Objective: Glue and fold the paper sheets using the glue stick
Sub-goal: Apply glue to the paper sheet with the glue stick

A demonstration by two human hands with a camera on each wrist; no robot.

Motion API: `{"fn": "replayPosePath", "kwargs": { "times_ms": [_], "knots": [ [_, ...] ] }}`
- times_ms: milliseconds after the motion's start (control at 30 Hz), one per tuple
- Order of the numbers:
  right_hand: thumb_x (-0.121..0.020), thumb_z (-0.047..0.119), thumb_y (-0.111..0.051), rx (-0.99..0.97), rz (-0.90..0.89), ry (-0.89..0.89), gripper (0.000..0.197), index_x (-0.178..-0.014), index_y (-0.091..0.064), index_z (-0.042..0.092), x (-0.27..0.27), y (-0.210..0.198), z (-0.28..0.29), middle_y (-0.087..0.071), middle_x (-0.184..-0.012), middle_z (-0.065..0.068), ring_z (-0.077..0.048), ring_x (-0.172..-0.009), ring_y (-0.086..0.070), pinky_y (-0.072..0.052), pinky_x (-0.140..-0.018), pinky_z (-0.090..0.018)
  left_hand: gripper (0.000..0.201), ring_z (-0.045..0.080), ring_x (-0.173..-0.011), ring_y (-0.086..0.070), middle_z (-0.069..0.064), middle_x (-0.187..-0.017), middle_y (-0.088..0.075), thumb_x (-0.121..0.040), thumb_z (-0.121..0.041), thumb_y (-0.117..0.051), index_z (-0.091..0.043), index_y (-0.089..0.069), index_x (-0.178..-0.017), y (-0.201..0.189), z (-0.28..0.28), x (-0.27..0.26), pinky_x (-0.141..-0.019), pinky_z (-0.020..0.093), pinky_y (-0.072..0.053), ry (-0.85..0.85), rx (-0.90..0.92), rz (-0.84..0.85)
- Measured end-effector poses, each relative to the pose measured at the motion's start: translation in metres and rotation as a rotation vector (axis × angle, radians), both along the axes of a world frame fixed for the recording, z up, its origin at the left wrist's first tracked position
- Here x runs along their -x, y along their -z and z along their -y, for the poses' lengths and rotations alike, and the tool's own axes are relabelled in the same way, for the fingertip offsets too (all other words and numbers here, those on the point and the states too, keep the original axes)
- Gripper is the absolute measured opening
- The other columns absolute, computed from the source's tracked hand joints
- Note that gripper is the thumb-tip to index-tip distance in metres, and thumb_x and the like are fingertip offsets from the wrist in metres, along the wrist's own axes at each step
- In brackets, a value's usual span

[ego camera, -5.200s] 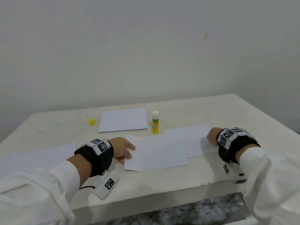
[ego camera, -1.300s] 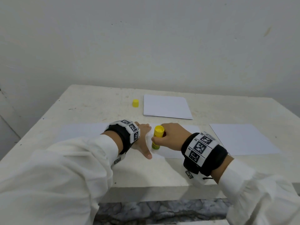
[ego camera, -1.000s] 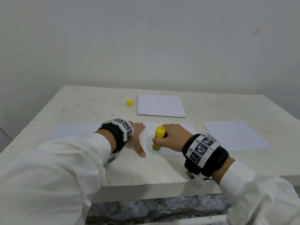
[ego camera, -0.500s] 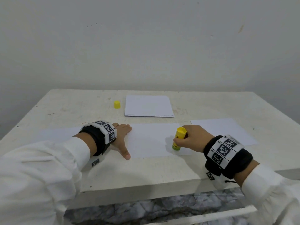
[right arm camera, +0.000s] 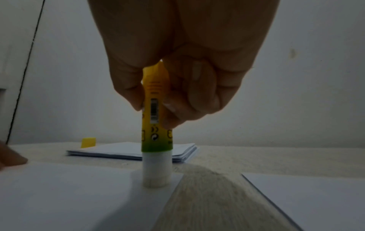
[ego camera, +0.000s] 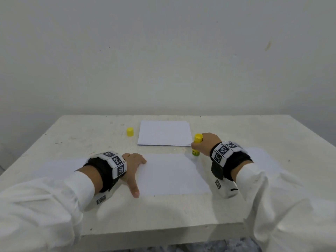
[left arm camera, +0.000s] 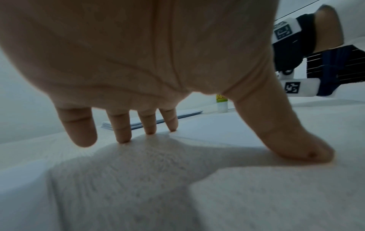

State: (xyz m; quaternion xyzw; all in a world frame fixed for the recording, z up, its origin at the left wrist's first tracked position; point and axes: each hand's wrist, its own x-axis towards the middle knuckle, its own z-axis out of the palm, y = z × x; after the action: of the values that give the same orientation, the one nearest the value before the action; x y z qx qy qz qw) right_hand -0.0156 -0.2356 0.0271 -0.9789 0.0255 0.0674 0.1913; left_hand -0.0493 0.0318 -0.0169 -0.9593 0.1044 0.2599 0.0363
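On the white table (ego camera: 236,128): flat white paper sheet (ego camera: 174,173), unfolded, pinned by spread left hand (ego camera: 131,165); right hand (ego camera: 205,143) pinches yellow-green glue stick (right arm camera: 156,125), tip on the sheet's far right corner. Gluing appears under way; folding remains, and the further sheets look untouched.

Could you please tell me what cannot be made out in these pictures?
- Glue stick label print: too small and dim in the right wrist view; the left hand covers most of it in the left wrist view.
- Right hand fingers: hidden behind its own back in the head view.
- Sheet count in the paper stack: edges too fine.
- Far-left sheet: partly under the sleeve.
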Motion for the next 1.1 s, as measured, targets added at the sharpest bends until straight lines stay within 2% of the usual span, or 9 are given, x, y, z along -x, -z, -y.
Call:
{"fn": "replayPosePath", "kwargs": {
  "times_ms": [133,233,333,433,600,733,967,1000,1100],
  "knots": [
    [-0.086,0.032,-0.058,-0.016,-0.004,0.002,0.035,-0.062,-0.038,0.016,-0.007,0.005,0.004,-0.041,-0.062,0.001,-0.015,-0.058,-0.042,-0.028,-0.048,-0.024,0.107,0.024,-0.143,-0.012,0.0,-0.155,-0.01,-0.059,-0.069,-0.076,-0.027,-0.03,-0.146,-0.018,0.019,0.0,-0.115,0.043,-0.018,-0.011,-0.101,0.042],
    [-0.086,0.032,-0.057,-0.021,-0.001,-0.017,0.034,-0.063,-0.038,0.016,-0.011,0.008,0.006,-0.041,-0.063,0.001,-0.019,-0.066,-0.045,-0.029,-0.049,-0.024,0.092,0.025,-0.139,-0.024,0.0,-0.151,-0.023,-0.066,-0.068,-0.07,-0.027,-0.038,-0.142,-0.024,0.058,-0.008,-0.113,0.042,-0.024,0.064,-0.058,0.128],
    [-0.086,0.033,-0.058,-0.013,-0.013,-0.041,0.034,-0.065,-0.038,0.017,-0.014,0.009,0.007,-0.041,-0.065,0.001,-0.022,-0.072,-0.047,-0.03,-0.05,-0.024,0.088,0.028,-0.139,-0.027,0.002,-0.153,-0.025,-0.075,-0.062,-0.066,-0.028,-0.029,-0.148,-0.016,0.111,-0.014,-0.112,0.045,-0.027,0.134,0.044,0.099],
    [-0.086,0.033,-0.058,-0.008,-0.023,-0.077,0.035,-0.064,-0.037,0.016,-0.016,0.008,0.008,-0.041,-0.065,0.0,-0.022,-0.071,-0.046,-0.03,-0.05,-0.024,0.086,0.031,-0.136,-0.031,0.002,-0.153,-0.025,-0.079,-0.06,-0.06,-0.031,-0.02,-0.15,-0.004,0.143,-0.017,-0.108,0.051,-0.033,0.122,0.002,0.069],
    [-0.086,0.033,-0.059,-0.04,-0.046,-0.171,0.033,-0.066,-0.039,0.016,-0.007,0.004,0.014,-0.043,-0.066,0.0,-0.02,-0.069,-0.046,-0.032,-0.054,-0.025,0.082,0.032,-0.137,-0.027,0.001,-0.153,-0.022,-0.082,-0.055,-0.06,-0.033,-0.02,-0.15,-0.002,0.147,-0.019,-0.109,0.051,-0.032,0.084,-0.05,0.051],
    [-0.085,0.03,-0.061,-0.073,-0.039,-0.277,0.033,-0.063,-0.04,0.016,0.022,0.003,0.025,-0.043,-0.064,0.003,-0.013,-0.06,-0.041,-0.032,-0.055,-0.024,0.08,0.032,-0.136,-0.029,0.002,-0.152,-0.024,-0.082,-0.054,-0.061,-0.034,-0.022,-0.15,-0.001,0.147,-0.018,-0.11,0.049,-0.031,0.083,-0.039,0.058],
    [-0.084,0.032,-0.063,-0.084,-0.135,-0.387,0.027,-0.068,-0.048,0.017,0.068,-0.002,0.042,-0.049,-0.067,0.005,-0.008,-0.06,-0.045,-0.036,-0.057,-0.022,0.086,0.033,-0.14,-0.024,0.004,-0.156,-0.017,-0.083,-0.054,-0.062,-0.032,-0.014,-0.152,-0.002,0.151,-0.019,-0.113,0.049,-0.027,0.046,-0.076,0.031],
    [-0.084,0.03,-0.065,-0.112,-0.162,-0.383,0.024,-0.07,-0.052,0.015,0.069,-0.005,0.047,-0.052,-0.067,0.004,-0.009,-0.06,-0.048,-0.038,-0.057,-0.022,0.087,0.033,-0.14,-0.025,0.004,-0.155,-0.018,-0.083,-0.053,-0.063,-0.031,-0.015,-0.152,-0.002,0.151,-0.019,-0.113,0.048,-0.027,0.035,-0.061,0.034],
    [-0.08,0.016,-0.069,-0.388,-0.178,-0.248,0.011,-0.086,-0.061,0.012,0.06,-0.016,0.066,-0.067,-0.07,-0.002,-0.013,-0.059,-0.058,-0.042,-0.054,-0.023,0.09,0.029,-0.136,-0.033,0.003,-0.151,-0.028,-0.078,-0.047,-0.071,-0.028,-0.02,-0.149,-0.001,0.152,-0.018,-0.111,0.044,-0.031,-0.015,0.02,0.073]
  ]
}}
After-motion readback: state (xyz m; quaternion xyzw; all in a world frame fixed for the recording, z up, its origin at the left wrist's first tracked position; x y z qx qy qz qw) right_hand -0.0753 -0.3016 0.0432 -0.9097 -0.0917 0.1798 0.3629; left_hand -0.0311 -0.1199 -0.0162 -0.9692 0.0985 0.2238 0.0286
